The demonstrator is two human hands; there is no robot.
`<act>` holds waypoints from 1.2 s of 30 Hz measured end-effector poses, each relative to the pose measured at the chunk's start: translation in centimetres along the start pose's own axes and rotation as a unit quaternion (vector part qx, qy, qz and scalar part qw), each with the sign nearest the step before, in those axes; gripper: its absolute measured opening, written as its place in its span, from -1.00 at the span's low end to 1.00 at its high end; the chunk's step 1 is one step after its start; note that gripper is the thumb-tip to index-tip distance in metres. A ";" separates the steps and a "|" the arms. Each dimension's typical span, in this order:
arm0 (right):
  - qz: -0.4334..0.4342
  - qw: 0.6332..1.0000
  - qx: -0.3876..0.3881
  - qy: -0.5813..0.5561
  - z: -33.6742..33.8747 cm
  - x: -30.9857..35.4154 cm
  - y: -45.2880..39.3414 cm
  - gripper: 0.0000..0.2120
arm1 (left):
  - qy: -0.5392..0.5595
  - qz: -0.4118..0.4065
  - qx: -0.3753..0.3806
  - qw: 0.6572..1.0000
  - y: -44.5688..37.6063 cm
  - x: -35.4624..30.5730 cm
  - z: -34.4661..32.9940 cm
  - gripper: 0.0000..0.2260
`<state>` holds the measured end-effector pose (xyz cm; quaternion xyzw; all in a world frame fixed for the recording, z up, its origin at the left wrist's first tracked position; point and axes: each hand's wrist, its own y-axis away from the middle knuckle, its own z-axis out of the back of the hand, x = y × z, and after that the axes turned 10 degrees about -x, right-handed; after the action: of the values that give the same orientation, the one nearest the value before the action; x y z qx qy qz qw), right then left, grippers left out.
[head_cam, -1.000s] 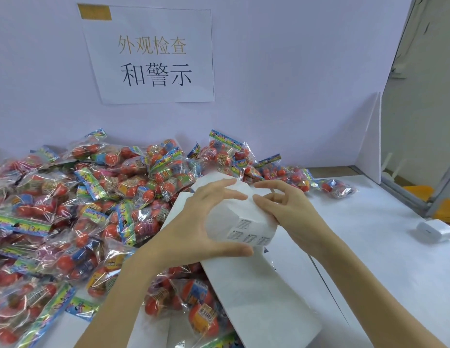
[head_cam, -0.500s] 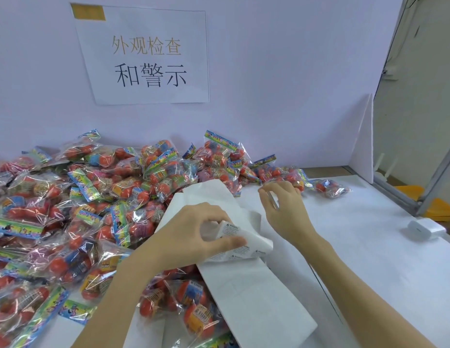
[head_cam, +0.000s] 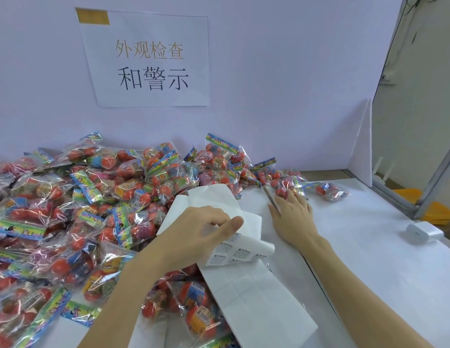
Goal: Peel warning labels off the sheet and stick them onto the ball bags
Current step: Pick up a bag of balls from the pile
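Note:
A big pile of clear ball bags point(head_cam: 105, 197) with red balls covers the left half of the white table. My left hand point(head_cam: 201, 229) grips a curled sheet of warning labels point(head_cam: 239, 251), held over a long white backing sheet point(head_cam: 256, 297). My right hand point(head_cam: 291, 217) reaches out low over the table, its fingertips on a ball bag point(head_cam: 284, 188) at the pile's right edge. A peeled warning label point(head_cam: 269, 195) stands edge-on at the thumb and index finger, which pinch it.
One ball bag point(head_cam: 332, 192) lies alone at the back right. A small white device point(head_cam: 423, 232) sits near the table's right edge. A white wall with a paper sign point(head_cam: 148, 61) closes the back, and a foam board point(head_cam: 362, 146) stands at the right.
My right hand has left the sheet with a peeled label and moved forward and right to a bag. The left hand has lowered the curled sheet.

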<state>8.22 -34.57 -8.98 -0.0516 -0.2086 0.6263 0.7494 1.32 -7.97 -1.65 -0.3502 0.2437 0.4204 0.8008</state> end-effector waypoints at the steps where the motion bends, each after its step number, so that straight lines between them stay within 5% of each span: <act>1: 0.005 0.999 -0.028 -0.014 0.2 0.1 0.0 -0.65 | 0.002 0.002 -0.005 1.000 0.0 0.0 0.1 -0.13; 5: 0.012 0.979 -0.141 -0.147 1.7 0.9 0.3 -0.84 | 0.019 0.000 -0.020 1.000 0.0 0.1 0.2 -0.18; 8: 0.028 0.957 -0.179 -0.225 2.7 1.3 0.8 -0.80 | 0.068 0.024 -0.033 0.997 -0.2 0.3 0.2 -0.30; 12: 0.002 0.891 -0.202 -0.407 3.9 2.6 1.8 -0.81 | 0.125 0.075 -0.074 0.987 -0.5 0.7 0.3 -0.41; 15: -0.035 0.817 -0.176 -0.548 5.1 4.0 2.4 -0.86 | 0.098 0.088 -0.135 0.982 -0.5 0.7 0.2 -0.85; 18: -0.035 0.749 -0.114 -0.652 6.3 5.1 3.2 -0.87 | 0.088 0.116 -0.152 0.978 -0.6 0.6 0.1 -0.65; 21: -0.019 0.726 -0.068 -0.684 6.8 6.0 3.8 -0.80 | 0.095 0.113 -0.158 0.976 -0.6 0.3 -0.2 -0.55; 27: -0.028 0.690 0.071 -0.720 7.1 6.0 4.0 -0.73 | 0.195 0.123 -0.221 0.948 -1.0 0.7 0.1 -0.88; 29: -0.019 0.692 0.134 -0.709 7.3 5.7 3.9 -0.70 | 0.204 0.122 -0.231 0.943 -1.0 1.0 0.1 -0.83; 31: 0.007 0.740 0.161 -0.653 7.4 5.6 4.2 -0.64 | 0.207 0.118 -0.231 0.943 -1.1 1.1 0.1 -0.78; 36: 0.041 0.819 0.105 -0.563 7.2 6.6 4.9 -0.31 | 0.183 0.112 -0.239 0.947 -1.2 1.1 -0.7 -0.74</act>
<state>1.87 -28.51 -2.43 0.3804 -0.5249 0.5942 0.4762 2.85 -8.39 -2.45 -0.5725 0.3160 0.4816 0.5835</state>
